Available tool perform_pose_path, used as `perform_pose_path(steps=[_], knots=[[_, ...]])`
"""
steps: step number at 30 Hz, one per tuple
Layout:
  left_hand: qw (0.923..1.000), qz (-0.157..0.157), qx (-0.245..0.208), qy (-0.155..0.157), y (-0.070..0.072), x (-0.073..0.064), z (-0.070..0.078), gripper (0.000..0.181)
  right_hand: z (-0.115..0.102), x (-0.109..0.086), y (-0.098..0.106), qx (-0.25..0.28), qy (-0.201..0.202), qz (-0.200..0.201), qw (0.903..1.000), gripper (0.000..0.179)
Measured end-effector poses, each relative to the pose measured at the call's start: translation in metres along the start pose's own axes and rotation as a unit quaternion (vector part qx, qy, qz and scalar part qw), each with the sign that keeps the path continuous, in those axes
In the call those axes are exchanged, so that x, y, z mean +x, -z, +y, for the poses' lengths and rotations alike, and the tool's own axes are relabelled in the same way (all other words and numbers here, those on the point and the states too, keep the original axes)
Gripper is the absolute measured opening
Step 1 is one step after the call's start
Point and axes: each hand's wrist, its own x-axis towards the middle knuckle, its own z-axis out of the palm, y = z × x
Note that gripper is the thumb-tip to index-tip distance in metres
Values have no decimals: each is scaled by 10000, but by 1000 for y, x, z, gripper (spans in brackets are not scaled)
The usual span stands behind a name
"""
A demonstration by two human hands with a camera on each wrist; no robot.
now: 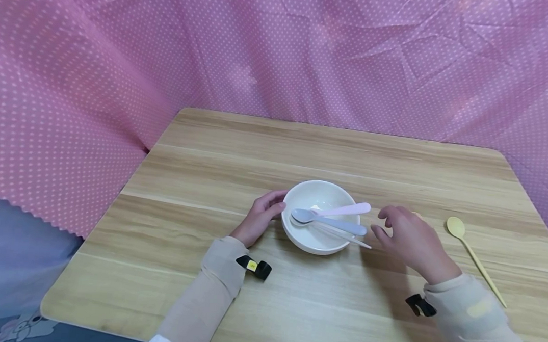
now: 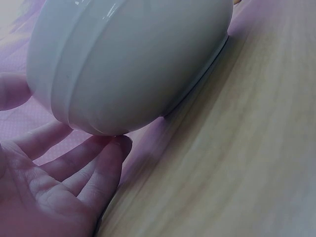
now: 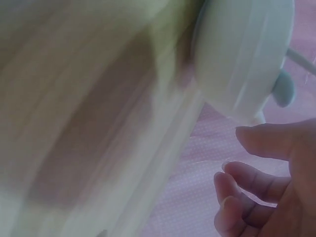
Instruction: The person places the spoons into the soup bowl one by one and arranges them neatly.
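A white bowl [image 1: 314,244] stands on the wooden table. My left hand [image 1: 259,217] rests against its left side, thumb near the rim, and in the left wrist view the fairly straight fingers [image 2: 91,168] touch the outer wall. Inside the bowl lie a pale blue spoon [image 1: 342,225], a utensil with a pale pink handle [image 1: 348,210] and a whitish one with a thin handle [image 1: 351,239]. Their handles stick out over the right rim. Just right of these ends hovers my right hand [image 1: 410,242], fingers loosely bent, holding nothing; thumb and fingertips stand apart in the right wrist view.
A yellow spoon [image 1: 474,259] lies on the table to the right of the right hand. A small pale piece [image 1: 418,215] peeks out behind that hand, mostly hidden. Pink dotted cloth [image 1: 279,54] hangs behind the table [image 1: 238,139].
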Motion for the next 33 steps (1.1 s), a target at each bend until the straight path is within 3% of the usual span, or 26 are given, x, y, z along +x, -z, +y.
perform_pose_path(steps=[8,33], knots=[[10000,-33,39,54,-1,-1,2,40,12,-7,-8,38,-376,-328,9987,31],[9999,-28,14,159,0,-1,3,40,43,-33,-23,277,-607,-231,9975,32]])
